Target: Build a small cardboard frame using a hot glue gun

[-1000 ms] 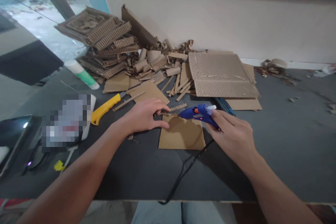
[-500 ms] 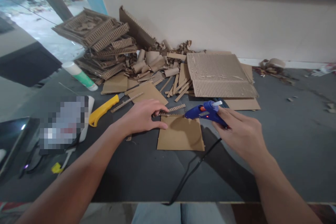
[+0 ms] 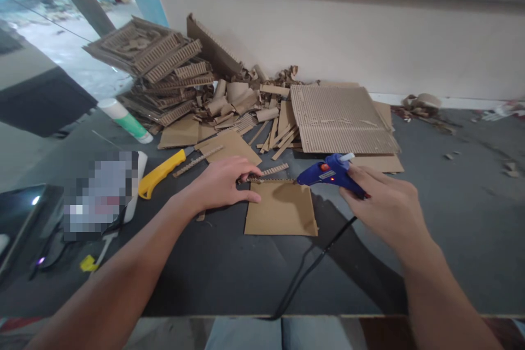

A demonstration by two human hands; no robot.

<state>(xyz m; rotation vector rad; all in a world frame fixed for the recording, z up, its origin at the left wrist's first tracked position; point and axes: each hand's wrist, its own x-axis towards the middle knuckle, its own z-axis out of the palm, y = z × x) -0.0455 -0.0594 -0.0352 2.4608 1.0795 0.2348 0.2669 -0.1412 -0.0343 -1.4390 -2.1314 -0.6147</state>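
Observation:
A squarish piece of cardboard (image 3: 282, 210) lies flat on the dark table in front of me. My left hand (image 3: 227, 181) is closed on its far left corner, thumb on top and fingers curled at the far edge. Wrapped in my right hand (image 3: 383, 202) is a blue hot glue gun (image 3: 328, 174) with a lit red light and a white glue stick at its rear. Its nozzle points left, at the far edge of the cardboard. Just beyond that edge lies a short corrugated strip (image 3: 275, 169).
A yellow utility knife (image 3: 162, 174) lies left of my left hand, near a white-and-green tube (image 3: 125, 120). Stacked cardboard frames (image 3: 151, 65), scraps (image 3: 238, 95) and a large corrugated sheet (image 3: 342, 120) fill the back. The glue gun's black cord (image 3: 315, 262) trails to the front edge.
My right hand has moved the glue gun a little to the right along the cardboard's far edge, and the cord has shifted right with it. My left hand stays in place.

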